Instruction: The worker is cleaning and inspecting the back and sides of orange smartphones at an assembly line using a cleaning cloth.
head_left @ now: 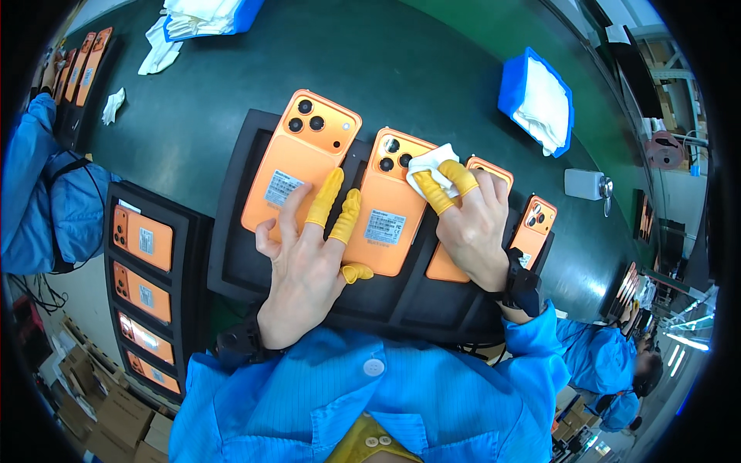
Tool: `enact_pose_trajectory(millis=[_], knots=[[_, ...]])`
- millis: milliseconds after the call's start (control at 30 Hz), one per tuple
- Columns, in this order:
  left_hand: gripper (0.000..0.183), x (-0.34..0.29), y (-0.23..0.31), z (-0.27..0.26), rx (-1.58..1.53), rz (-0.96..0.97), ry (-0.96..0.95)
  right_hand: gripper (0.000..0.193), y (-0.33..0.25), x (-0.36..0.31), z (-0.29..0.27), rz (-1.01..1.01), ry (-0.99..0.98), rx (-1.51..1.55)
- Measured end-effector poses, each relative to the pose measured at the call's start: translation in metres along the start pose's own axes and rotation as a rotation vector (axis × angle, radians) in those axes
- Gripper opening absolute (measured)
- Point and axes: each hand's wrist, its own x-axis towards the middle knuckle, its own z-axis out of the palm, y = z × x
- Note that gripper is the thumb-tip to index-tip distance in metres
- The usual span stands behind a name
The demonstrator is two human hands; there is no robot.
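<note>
Both hands work over the black tray (239, 270) of orange phones. Left hand (309, 255), fingers spread flat (yellow cots on three of them), presses on the leftmost phone (297, 166) and grips nothing. Right hand (471, 224) pinches a white wipe (429, 163) between capped fingers, rubbing it on the camera corner of the middle phone (390, 208), just right of the first.
</note>
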Motion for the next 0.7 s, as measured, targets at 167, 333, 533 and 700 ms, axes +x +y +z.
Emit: enact_pose_trajectory(millis=[167,333,533,700], knots=[[0.042,0.000,0.001,-0.001,0.011,0.013,0.049,0.019,-0.004,0.009,0.001,0.008,-0.036,0.018],[0.041,-0.001,-0.001,0.003,-0.013,0.013,0.028,0.030,-0.003,0.003,0.001,-0.009,0.007,0.018],[0.036,0.001,-0.001,0.002,-0.011,0.023,0.099,0.030,-0.007,0.010,0.003,0.030,-0.004,0.041],[0.031,0.000,-0.002,0.003,-0.026,0.028,0.051,0.028,-0.007,0.010,0.000,0.041,0.021,0.043]])
